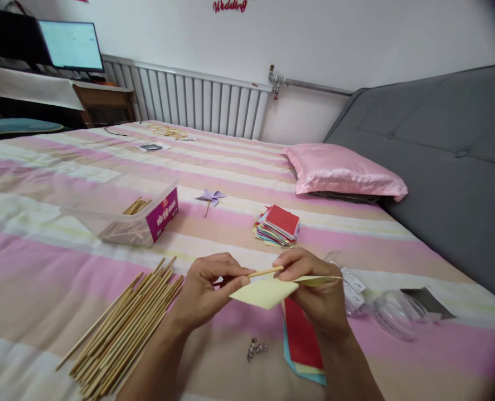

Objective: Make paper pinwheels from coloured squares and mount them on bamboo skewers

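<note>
A sheet of pale yellow paper (266,292) is held between my two hands above the bed, with part of it folded or cut towards the right. A short wooden stick (265,272) lies along its upper side. The fingertips of my left hand (214,281) pinch the stick's left end and the paper's left corner. My right hand (312,287) is closed on the stick's right end and the paper beside it. A few small shiny metal pieces (256,349) lie below my hands. Red paper sheets (301,337) rest partly under my right wrist.
Many wooden sticks (126,334) lie left of my arm. Behind them stands a clear plastic box (126,234) holding more sticks. A purple pinwheel (211,197), a stack of colored paper (283,221), clear round containers (398,314) and a pink pillow (343,170) lie on the striped bed.
</note>
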The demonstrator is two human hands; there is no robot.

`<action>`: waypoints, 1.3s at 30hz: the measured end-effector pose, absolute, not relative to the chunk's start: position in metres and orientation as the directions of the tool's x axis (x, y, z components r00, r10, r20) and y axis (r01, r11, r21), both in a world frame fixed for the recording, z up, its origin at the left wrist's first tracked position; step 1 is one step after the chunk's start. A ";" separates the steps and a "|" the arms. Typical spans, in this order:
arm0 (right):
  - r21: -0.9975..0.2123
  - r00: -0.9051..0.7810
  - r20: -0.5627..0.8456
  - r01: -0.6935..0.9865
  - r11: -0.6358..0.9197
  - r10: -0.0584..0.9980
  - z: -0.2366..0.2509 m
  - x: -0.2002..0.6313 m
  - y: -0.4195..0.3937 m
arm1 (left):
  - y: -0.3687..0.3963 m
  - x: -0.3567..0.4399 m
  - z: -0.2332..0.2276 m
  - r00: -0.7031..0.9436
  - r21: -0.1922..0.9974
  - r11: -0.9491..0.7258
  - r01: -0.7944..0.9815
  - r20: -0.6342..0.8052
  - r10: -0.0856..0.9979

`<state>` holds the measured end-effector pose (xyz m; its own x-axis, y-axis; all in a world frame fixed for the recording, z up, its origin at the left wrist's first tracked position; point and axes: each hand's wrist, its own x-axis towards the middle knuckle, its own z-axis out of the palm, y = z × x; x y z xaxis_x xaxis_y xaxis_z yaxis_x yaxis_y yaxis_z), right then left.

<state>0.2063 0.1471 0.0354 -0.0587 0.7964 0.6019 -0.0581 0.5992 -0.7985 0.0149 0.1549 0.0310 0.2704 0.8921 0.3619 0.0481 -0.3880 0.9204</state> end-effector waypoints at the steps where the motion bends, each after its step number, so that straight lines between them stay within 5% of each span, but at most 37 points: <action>1: -0.794 -0.062 0.607 -0.056 0.605 0.792 0.035 0.206 0.147 | 0.155 0.015 0.031 0.270 0.921 -0.387 0.049 0.361 0.893; 39: -0.704 -0.086 0.706 0.017 0.710 0.703 0.041 0.202 0.143 | 0.157 0.010 0.030 0.319 0.927 -0.372 -0.057 0.370 0.873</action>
<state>0.2018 0.1429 0.0413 -0.0857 0.7026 0.7065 0.0169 0.7100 -0.7040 0.0105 0.1571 0.0300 0.3186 0.8727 0.3699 -0.0569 -0.3720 0.9265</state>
